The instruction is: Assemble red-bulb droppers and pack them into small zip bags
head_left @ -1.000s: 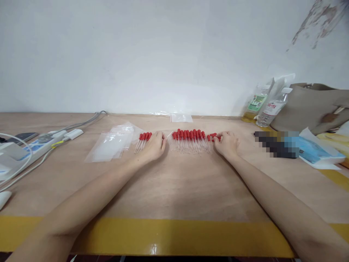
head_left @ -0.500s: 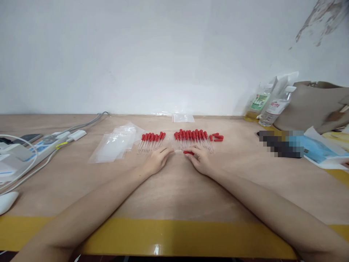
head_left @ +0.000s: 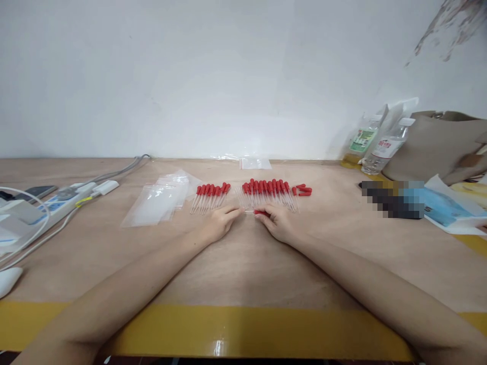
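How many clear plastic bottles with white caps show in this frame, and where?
2: a green-labelled bottle near the white wall, and a white-labelled bottle just right of it, beside the beige bag. Others could be hidden behind them.

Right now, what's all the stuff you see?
Droppers: two rows, red and clear, middle
Loose bulbs: several, red, right of droppers
Bare tubes: several, clear, middle
Zip bags: several, clear, left
Small bag: one, whitish, by wall
Power strip: one, white, left
Cables: several, grey and white, left
Phone: one, dark, left
Rounded object: one, white, left
Bottles: two, clear, back right
Handbag: one, taupe, right
Soft packet: one, blue, right
Blurred object: one, black, right
Table: one, brown, below
Wall: one, white, behind
Left hand: one, bare, holding tube
Right hand: one, bare, holding bulb
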{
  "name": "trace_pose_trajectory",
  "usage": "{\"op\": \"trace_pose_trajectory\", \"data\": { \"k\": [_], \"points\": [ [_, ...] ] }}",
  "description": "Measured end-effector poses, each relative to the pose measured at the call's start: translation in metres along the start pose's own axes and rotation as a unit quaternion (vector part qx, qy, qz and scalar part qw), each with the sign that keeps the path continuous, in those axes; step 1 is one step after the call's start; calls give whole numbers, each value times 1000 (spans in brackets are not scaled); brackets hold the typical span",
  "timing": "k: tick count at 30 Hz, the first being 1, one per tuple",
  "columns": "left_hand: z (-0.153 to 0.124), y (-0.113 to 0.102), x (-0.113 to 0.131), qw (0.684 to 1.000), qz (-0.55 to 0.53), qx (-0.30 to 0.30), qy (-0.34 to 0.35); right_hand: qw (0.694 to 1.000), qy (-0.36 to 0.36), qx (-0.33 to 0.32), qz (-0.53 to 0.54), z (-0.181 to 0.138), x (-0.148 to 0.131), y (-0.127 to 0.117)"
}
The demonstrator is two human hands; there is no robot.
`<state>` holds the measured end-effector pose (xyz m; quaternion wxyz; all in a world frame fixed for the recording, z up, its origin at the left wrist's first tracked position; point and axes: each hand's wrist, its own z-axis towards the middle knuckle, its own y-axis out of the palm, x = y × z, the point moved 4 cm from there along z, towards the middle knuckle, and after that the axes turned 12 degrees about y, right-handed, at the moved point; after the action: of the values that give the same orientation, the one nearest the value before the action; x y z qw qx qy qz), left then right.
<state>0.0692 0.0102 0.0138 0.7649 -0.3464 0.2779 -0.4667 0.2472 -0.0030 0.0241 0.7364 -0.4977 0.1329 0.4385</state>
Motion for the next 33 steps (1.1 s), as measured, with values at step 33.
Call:
{"op": "trace_pose_trajectory", "data": {
  "k": [33],
  "points": [
    [9, -4, 19, 995, 65, 6, 71, 995, -60, -42, -63, -2, -13, -1]
  ]
}}
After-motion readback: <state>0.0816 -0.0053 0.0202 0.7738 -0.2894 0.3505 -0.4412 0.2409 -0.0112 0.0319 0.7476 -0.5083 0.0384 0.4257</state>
